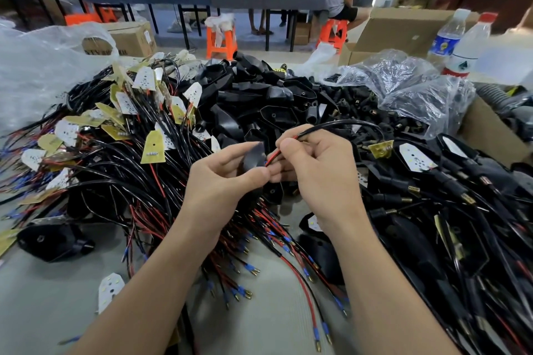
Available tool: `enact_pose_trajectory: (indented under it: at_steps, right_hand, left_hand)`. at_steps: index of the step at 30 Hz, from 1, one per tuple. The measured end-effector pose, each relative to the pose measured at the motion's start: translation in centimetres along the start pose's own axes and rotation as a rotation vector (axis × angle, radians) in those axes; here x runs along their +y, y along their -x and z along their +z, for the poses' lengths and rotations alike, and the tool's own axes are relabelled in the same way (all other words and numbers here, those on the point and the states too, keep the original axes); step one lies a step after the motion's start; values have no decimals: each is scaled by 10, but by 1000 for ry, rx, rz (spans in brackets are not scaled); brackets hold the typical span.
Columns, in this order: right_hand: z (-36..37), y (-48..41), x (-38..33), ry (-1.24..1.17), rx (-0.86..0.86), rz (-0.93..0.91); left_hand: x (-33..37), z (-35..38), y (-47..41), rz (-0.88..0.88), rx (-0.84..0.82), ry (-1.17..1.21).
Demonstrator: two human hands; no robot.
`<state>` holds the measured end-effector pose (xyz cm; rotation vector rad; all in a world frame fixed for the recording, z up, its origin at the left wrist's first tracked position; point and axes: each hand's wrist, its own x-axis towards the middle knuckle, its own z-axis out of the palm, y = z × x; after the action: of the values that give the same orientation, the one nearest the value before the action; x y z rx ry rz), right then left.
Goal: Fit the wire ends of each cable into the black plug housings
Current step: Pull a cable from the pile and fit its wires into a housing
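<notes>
My left hand grips a black plug housing between thumb and fingers at the centre of the view. My right hand pinches the red wire of a black cable, whose end meets the housing's edge. The cable arcs right to a small yellow board. Whether the wire tip is inside the housing is hidden by my fingers. A heap of loose black housings lies behind my hands. A tangle of cables with boards spreads to the left.
Finished-looking cable assemblies pile up on the right. Clear plastic bags of small black parts sit at the back right, beside two bottles. A cardboard box stands at the right edge. People and orange stools are beyond the table.
</notes>
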<state>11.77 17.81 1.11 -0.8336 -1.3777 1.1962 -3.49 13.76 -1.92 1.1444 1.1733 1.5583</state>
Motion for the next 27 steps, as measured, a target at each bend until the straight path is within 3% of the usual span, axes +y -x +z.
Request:
enact_pose_trajectory:
  at_steps: [3,11,16,19,23,27]
  right_hand:
    - [-7,-2,0,-57,9,17]
    - [2,0,5,-105,25,36]
    - [0,0,3,-114,61,51]
    - [-2,0,1,-63,15,56]
    - [0,2,-1,-64,-63,84]
    - [-4,0,0,22,-68,59]
  left_hand:
    - [-1,-2,-2,26,66,42]
    - [0,2,-1,27,-105,19]
    - [5,5,0,-95,-59,172]
    - [7,6,0,-122,-34,169]
    - [3,5,2,-82,-149,70]
    - [7,3,1,-106,-38,147]
